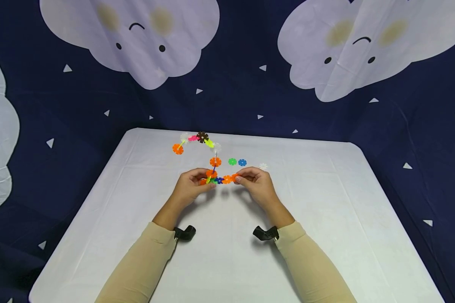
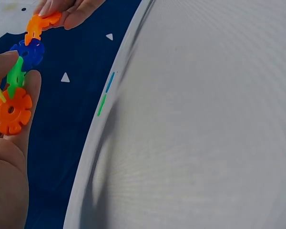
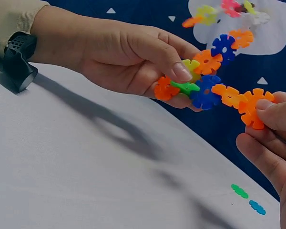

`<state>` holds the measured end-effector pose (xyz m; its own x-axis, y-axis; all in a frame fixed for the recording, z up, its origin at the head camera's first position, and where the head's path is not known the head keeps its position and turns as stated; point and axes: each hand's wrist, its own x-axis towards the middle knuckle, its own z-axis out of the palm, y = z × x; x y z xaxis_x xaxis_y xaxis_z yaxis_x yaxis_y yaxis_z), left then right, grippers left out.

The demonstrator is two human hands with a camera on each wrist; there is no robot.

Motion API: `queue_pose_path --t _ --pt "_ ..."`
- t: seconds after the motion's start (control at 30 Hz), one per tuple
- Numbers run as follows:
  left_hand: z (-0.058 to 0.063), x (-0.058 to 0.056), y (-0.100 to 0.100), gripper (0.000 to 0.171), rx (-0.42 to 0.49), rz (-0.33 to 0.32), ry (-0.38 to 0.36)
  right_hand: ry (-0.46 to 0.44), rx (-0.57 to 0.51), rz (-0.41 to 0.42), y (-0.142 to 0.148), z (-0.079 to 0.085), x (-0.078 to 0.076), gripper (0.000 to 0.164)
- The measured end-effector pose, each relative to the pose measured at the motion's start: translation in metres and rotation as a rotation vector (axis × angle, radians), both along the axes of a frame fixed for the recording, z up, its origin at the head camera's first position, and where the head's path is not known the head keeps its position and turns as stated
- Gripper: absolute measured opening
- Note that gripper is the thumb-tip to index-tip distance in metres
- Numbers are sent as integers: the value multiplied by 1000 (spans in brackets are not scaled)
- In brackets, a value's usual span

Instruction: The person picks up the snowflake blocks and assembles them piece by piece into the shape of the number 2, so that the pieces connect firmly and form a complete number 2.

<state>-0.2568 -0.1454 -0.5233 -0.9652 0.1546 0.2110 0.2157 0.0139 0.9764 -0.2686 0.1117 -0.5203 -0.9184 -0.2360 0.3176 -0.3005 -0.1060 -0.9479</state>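
Observation:
A chain of interlocking plastic snowflake discs (image 1: pixel 215 162) is held up between both hands, above the white table. My left hand (image 1: pixel 187 185) pinches its lower left part with thumb and fingers, around a green disc (image 3: pixel 185 88) joined to orange, yellow and blue ones. My right hand (image 1: pixel 259 185) pinches the orange disc (image 3: pixel 255 109) at the right end of the row, beside another orange disc (image 3: pixel 229 96). From the left hand the chain rises and curls left, through a brown disc (image 1: pixel 202 137) and a pink one (image 1: pixel 193 138), to an orange disc (image 1: pixel 177 149).
Beyond the hands, a loose green disc (image 1: pixel 232 161) and a blue disc (image 1: pixel 242 162) lie flat on the white table (image 1: pixel 326 210). A clear or white disc (image 1: pixel 263 166) lies just past the right hand. Behind stands a dark blue cloth (image 1: pixel 242 97) with clouds.

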Motion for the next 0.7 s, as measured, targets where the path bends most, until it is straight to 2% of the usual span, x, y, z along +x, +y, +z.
queue_pose_path --t 0.23,0.5,0.7 --pt "-3 -1 1 39 19 -13 22 14 -5 -7 -4 -3 1 12" --pt "-3 -1 1 37 -16 4 32 16 20 -46 -7 -3 4 11" --pt "-1 0 1 34 -54 3 11 32 46 -73 -10 -4 7 10"
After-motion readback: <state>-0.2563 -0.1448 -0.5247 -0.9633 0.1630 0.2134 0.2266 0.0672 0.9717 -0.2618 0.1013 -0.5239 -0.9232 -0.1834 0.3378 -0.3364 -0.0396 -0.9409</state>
